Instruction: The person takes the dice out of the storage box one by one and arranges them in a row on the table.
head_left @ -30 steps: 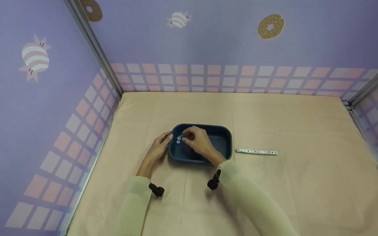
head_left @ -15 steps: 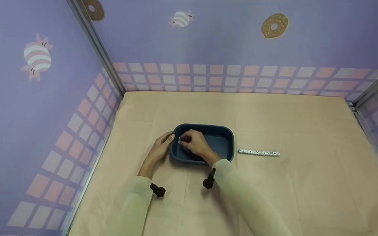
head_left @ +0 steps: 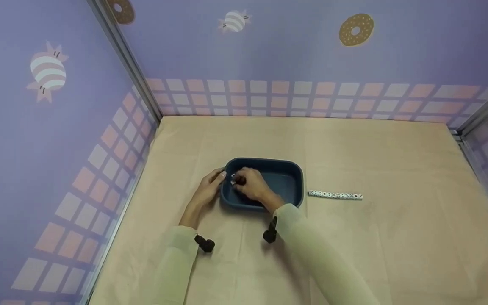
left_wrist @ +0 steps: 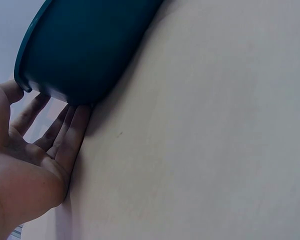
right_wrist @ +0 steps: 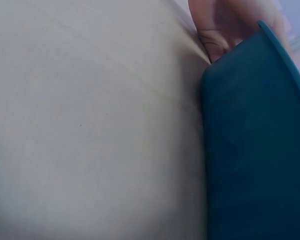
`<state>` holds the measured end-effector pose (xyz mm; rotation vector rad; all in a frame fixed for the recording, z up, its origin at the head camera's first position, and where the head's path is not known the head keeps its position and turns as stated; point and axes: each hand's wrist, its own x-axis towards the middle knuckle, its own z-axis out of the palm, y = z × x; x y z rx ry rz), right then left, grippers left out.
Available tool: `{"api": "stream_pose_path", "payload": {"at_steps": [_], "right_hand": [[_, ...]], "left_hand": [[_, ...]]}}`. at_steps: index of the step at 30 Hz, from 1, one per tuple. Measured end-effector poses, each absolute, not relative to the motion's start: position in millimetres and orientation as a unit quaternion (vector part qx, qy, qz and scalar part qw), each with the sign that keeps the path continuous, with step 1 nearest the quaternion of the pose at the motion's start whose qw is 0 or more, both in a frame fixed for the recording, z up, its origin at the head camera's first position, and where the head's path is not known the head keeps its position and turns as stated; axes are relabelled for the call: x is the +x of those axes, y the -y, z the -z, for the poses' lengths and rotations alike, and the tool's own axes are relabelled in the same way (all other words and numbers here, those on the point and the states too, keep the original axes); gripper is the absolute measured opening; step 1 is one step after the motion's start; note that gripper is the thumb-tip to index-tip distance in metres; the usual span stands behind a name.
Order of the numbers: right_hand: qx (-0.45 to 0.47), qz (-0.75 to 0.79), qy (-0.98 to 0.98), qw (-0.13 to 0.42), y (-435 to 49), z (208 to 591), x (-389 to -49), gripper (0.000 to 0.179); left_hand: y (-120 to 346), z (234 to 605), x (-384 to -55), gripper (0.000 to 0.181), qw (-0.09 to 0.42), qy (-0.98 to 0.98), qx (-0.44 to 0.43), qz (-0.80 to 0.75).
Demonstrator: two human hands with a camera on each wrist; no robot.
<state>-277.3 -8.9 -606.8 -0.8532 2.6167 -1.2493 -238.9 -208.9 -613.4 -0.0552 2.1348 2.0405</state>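
Observation:
My left hand (head_left: 205, 189) holds the left end of a dark blue rectangular tub (head_left: 284, 183). In the left wrist view its thumb (left_wrist: 14, 91) is at the rim and the fingers (left_wrist: 72, 132) lie against the outer wall. My right hand (head_left: 251, 184) reaches inside the tub, fingers curled, pinching at small white dice (head_left: 233, 178) near the left wall. The fingertips partly cover these dice. The right wrist view shows the tub's outer side (right_wrist: 255, 145) and part of the left hand (right_wrist: 222, 30); the right hand is hidden there.
Right of the tub, a straight row of several white dice (head_left: 335, 195) lies on the beige tablecloth (head_left: 379, 156). Purple patterned walls (head_left: 269, 51) stand behind and at the sides. Each sleeve cuff carries a small black camera mount (head_left: 270, 231).
The right hand has moved slightly left and closed in on the dice, which showed apart from its fingertips a second ago. The left hand keeps its place on the tub. The view shifted slightly.

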Motion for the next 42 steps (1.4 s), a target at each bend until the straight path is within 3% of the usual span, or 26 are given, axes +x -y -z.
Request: {"api": "stream_pose_path", "payload": {"at_steps": [17, 26, 36, 42], "right_hand": [[-0.288, 0.362, -0.884, 0.068, 3.4, 599.2, -279.6, 0.009], [-0.304, 0.389, -0.862, 0.114, -14.4, 584.4, -278.6, 0.011], [-0.368, 0.363, -0.855, 0.038, -96.8, 543.0, -265.9, 0.009], [-0.333, 0.369, -0.868, -0.005, -176.1, 530.3, -258.7, 0.010]], "left_hand": [[204.1, 609.0, -246.3, 0.050, 0.086, -0.742, -0.005, -0.665], [207.9, 609.9, -242.4, 0.051, 0.076, -0.759, -0.005, -0.647], [210.7, 614.8, -237.8, 0.054, 0.096, -0.727, -0.027, -0.680], [208.6, 613.1, -240.4, 0.055, 0.092, -0.736, -0.027, -0.670]]}}
